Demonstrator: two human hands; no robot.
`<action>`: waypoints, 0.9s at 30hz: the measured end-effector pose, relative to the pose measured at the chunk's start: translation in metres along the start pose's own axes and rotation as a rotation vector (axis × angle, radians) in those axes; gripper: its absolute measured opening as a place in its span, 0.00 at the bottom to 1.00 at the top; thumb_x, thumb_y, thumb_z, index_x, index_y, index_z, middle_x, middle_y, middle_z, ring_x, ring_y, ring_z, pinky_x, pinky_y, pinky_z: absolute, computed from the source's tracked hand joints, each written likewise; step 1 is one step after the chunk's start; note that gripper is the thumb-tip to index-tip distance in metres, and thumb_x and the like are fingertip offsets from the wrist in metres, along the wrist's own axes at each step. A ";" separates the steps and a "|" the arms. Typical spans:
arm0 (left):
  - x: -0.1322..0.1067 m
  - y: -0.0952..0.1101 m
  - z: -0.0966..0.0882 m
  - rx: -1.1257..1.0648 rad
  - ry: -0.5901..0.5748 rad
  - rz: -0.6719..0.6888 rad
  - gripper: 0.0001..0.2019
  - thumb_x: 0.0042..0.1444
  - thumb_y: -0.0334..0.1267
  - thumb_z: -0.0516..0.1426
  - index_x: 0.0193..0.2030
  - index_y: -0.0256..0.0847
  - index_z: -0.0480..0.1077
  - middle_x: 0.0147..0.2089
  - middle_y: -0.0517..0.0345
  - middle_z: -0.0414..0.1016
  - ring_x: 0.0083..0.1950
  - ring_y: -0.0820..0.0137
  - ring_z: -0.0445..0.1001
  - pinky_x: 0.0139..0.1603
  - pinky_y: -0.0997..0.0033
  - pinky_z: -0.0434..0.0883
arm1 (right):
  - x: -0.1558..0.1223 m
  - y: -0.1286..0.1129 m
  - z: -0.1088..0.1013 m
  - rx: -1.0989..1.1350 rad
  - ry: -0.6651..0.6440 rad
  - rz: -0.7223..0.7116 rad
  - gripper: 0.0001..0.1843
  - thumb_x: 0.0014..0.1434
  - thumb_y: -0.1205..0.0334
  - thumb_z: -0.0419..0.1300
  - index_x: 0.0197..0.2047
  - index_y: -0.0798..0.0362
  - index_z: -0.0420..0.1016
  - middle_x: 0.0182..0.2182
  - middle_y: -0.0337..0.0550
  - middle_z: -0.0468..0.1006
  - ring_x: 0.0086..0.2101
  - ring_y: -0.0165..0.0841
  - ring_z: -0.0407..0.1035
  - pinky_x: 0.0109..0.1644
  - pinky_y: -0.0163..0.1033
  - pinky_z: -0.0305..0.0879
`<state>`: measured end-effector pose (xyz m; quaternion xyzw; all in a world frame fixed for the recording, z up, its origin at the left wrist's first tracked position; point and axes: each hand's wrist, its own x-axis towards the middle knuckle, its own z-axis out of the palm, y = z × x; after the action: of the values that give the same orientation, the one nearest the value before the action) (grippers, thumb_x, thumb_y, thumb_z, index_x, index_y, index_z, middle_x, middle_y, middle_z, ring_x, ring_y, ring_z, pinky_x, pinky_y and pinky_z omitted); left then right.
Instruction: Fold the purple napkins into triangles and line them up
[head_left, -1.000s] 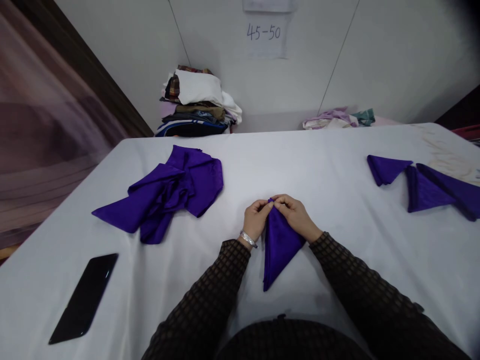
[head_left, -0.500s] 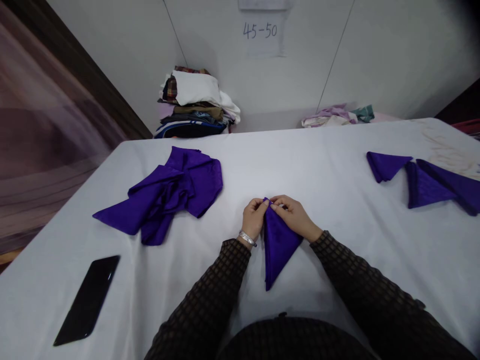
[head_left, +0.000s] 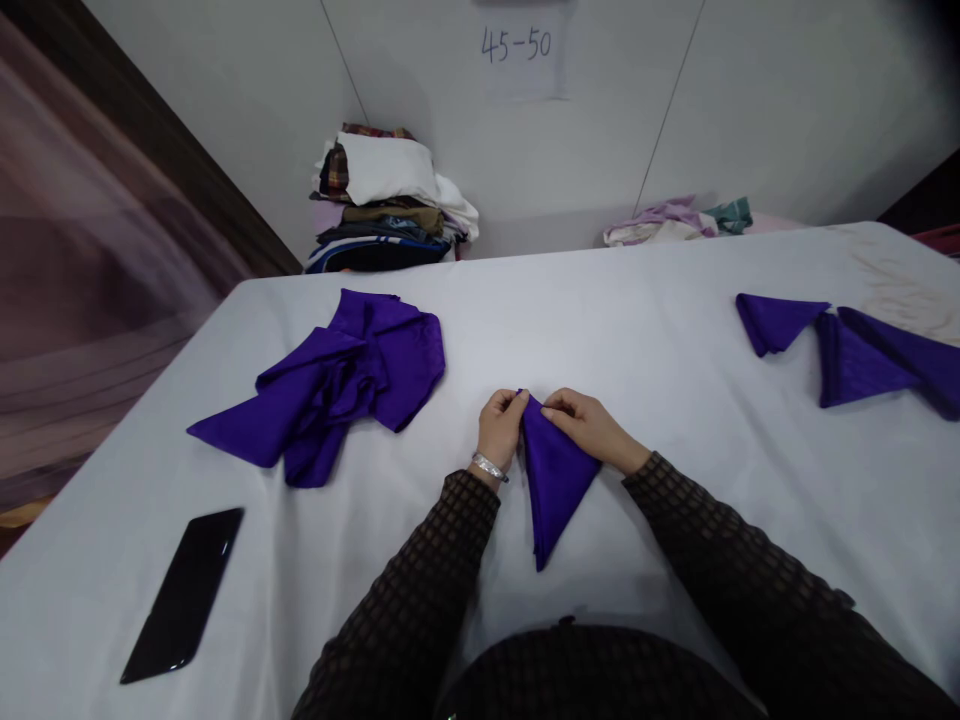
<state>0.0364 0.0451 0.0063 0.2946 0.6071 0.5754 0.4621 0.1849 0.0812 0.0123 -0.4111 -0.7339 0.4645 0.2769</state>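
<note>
A purple cloth folded into a layered triangle lies in front of me, one point toward my body. At its far tip my left hand, with a silver bracelet at the wrist, pinches the corner between thumb and fingers. My right hand is closed on the upper right edge, thumb over the fabric; the fingers beneath are partly hidden. To the left is a crumpled heap of purple cloth. Off to the right, folded purple triangles sit close together.
A black phone rests at the near left of the white-covered table. Beyond the far edge are a stack of folded clothes and a smaller clothing pile. A paper sign reading 45-50 hangs on the wall.
My left hand has shifted slightly left with the cloth's tip, and the gap between my hands is wider. My right hand has slid a little down the edge. The view has tilted slightly.
</note>
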 end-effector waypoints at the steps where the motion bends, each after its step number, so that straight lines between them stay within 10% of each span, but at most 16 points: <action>1: 0.000 0.001 -0.001 0.000 0.006 -0.005 0.12 0.45 0.46 0.62 0.24 0.40 0.67 0.22 0.67 0.64 0.25 0.78 0.60 0.29 0.75 0.60 | 0.000 0.002 -0.001 0.005 -0.002 0.012 0.11 0.57 0.54 0.56 0.40 0.49 0.72 0.30 0.38 0.76 0.29 0.32 0.68 0.34 0.38 0.64; 10: 0.007 -0.005 -0.003 0.003 -0.018 0.054 0.12 0.47 0.42 0.60 0.36 0.40 0.66 0.25 0.67 0.68 0.25 0.78 0.65 0.26 0.77 0.62 | 0.000 0.001 -0.004 -0.156 -0.068 0.030 0.13 0.59 0.54 0.53 0.33 0.53 0.74 0.28 0.39 0.76 0.28 0.31 0.67 0.31 0.35 0.60; 16: 0.012 -0.011 -0.008 0.414 0.001 0.318 0.12 0.53 0.38 0.56 0.45 0.42 0.67 0.27 0.65 0.70 0.30 0.74 0.69 0.35 0.73 0.66 | -0.003 -0.008 -0.002 -0.495 -0.089 0.015 0.12 0.61 0.55 0.52 0.34 0.52 0.73 0.28 0.40 0.76 0.29 0.31 0.67 0.32 0.34 0.57; 27: 0.015 -0.007 -0.007 0.872 0.056 0.422 0.11 0.54 0.36 0.57 0.45 0.42 0.70 0.31 0.61 0.75 0.42 0.66 0.70 0.48 0.63 0.62 | -0.025 -0.019 0.020 -0.703 -0.039 -0.389 0.23 0.62 0.60 0.50 0.59 0.59 0.62 0.58 0.57 0.64 0.59 0.45 0.54 0.61 0.53 0.54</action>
<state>0.0252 0.0542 -0.0049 0.5619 0.7309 0.3563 0.1520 0.1753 0.0460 0.0209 -0.3251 -0.9174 0.1318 0.1881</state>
